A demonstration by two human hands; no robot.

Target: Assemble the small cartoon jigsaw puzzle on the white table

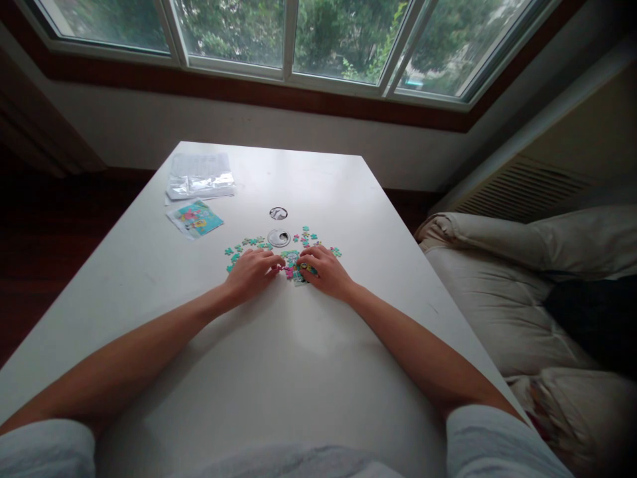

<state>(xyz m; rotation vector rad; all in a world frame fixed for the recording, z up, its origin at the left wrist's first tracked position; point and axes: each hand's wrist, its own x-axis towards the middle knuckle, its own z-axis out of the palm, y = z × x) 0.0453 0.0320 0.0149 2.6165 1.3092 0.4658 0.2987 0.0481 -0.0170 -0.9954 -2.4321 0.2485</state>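
A small partly joined jigsaw puzzle (290, 257) in teal, pink and yellow lies on the white table between my hands. At its left edge, my left hand (253, 273) has thumb and forefinger pinched on a small pink puzzle piece (281, 267). My right hand (326, 271) rests over the puzzle's right side with its fingers apart and bent, touching it and covering part of it. Loose puzzle pieces (239, 248) are scattered beyond my left hand, and more loose pieces (306, 229) lie beyond my right.
Two round metallic discs (279, 238) lie just past the puzzle. At the table's far left are a clear plastic bag (200, 176) and a coloured picture sheet (196, 219). A cushioned beige sofa (478, 292) stands along the right side, and windows (239, 33) face me.
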